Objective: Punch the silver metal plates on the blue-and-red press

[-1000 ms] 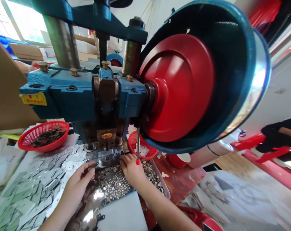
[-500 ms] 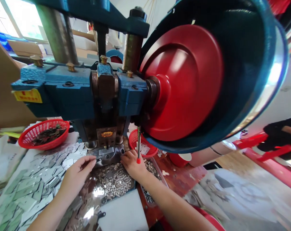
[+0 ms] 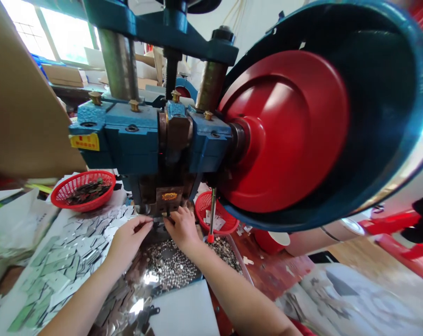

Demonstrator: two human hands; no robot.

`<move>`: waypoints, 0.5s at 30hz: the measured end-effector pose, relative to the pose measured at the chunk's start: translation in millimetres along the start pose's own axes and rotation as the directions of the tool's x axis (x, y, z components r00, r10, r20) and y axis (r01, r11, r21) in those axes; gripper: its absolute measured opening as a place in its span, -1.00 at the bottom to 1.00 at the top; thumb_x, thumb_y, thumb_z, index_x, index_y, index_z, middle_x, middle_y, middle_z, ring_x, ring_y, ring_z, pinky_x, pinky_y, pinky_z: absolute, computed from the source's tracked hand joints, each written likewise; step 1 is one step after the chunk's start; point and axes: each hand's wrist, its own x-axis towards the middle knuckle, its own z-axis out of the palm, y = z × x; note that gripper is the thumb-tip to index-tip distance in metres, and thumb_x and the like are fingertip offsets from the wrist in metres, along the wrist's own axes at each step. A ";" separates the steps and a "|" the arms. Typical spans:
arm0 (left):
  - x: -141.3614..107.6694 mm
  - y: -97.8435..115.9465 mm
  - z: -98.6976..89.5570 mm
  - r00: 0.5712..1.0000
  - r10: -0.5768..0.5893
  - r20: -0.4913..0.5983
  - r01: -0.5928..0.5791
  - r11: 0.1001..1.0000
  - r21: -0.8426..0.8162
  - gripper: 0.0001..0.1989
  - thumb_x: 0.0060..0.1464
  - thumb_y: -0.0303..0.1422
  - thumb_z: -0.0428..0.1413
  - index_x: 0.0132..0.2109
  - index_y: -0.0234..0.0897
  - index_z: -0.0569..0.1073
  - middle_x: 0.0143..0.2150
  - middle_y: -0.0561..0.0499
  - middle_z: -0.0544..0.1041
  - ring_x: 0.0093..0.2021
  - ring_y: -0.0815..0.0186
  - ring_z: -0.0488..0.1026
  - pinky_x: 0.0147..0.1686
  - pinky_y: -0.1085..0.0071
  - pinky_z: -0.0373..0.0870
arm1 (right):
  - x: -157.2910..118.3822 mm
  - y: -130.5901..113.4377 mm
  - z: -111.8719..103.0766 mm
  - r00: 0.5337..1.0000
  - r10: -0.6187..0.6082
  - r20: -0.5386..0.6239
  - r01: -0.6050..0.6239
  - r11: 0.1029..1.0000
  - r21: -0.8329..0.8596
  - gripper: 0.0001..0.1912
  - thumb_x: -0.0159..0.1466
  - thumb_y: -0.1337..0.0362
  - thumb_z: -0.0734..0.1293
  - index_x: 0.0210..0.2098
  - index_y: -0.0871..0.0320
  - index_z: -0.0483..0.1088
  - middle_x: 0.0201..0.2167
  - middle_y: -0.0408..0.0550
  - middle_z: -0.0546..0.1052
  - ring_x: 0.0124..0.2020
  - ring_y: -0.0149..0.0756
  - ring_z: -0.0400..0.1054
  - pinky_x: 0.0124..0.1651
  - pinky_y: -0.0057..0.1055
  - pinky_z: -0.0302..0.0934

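A blue power press [image 3: 134, 144] stands in front of me, with its ram and die [image 3: 169, 200] low in the middle. My left hand [image 3: 129, 238] is at the left side of the die, thumb and forefinger pinched on a small flat metal piece [image 3: 157, 219]. From the right, my right hand [image 3: 183, 229] reaches in to the die, fingers curled and tips close under the ram. What its fingertips press on is hidden. Below both hands lies a heap of small shiny metal parts [image 3: 174, 268].
Flat metal blanks [image 3: 62, 261] cover the left side, behind them a red basket [image 3: 60, 196] of dark pieces. Another red basket [image 3: 229, 223] and a plastic bin [image 3: 244, 266] stand right. A red-tipped rod [image 3: 211, 235] hangs near my right wrist; a large red flywheel [image 3: 288, 130] is above.
Both hands have moved in closer together at the die, the right one shifting left over it. The left hand has brought its metal piece to the die. The camera view has turned slightly left.
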 end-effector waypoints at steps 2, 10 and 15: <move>0.6 -0.5 -0.7 1.000 0.000 0.000 0.000 1.000 0.010 -0.71 -0.01 -0.13 0.09 -0.24 -0.17 0.55 -0.19 0.01 0.60 -0.15 0.13 0.48 -0.13 0.28 0.34 | -3.1 0.0 -3.4 0.996 -0.088 0.002 0.088 0.995 -0.045 -0.80 0.30 0.15 0.24 -0.29 0.03 0.48 -0.33 -0.09 0.45 -0.18 -0.24 0.24 -0.10 -0.29 0.03; 11.2 1.8 1.4 1.000 0.024 0.017 -0.025 0.998 0.057 -0.70 0.01 -0.13 0.05 -0.23 -0.20 0.55 -0.23 0.01 0.60 -0.19 0.16 0.49 -0.14 0.28 0.36 | -21.1 7.1 -17.4 0.960 -0.281 -0.019 0.279 0.958 -0.067 -0.66 0.30 0.01 0.21 -0.04 -0.01 0.40 -0.11 -0.10 0.45 -0.01 -0.18 0.19 0.24 -0.06 -0.22; 18.6 5.3 14.0 0.998 0.055 0.012 -0.057 0.991 0.122 -0.70 0.01 -0.15 0.04 -0.24 -0.21 0.55 -0.23 -0.02 0.60 -0.19 0.15 0.50 -0.14 0.26 0.38 | -26.9 12.7 -12.6 0.977 -0.209 -0.051 0.213 0.973 0.095 -0.66 0.30 0.11 0.23 0.02 0.07 0.36 0.00 -0.03 0.43 0.08 -0.17 0.18 0.25 -0.08 -0.17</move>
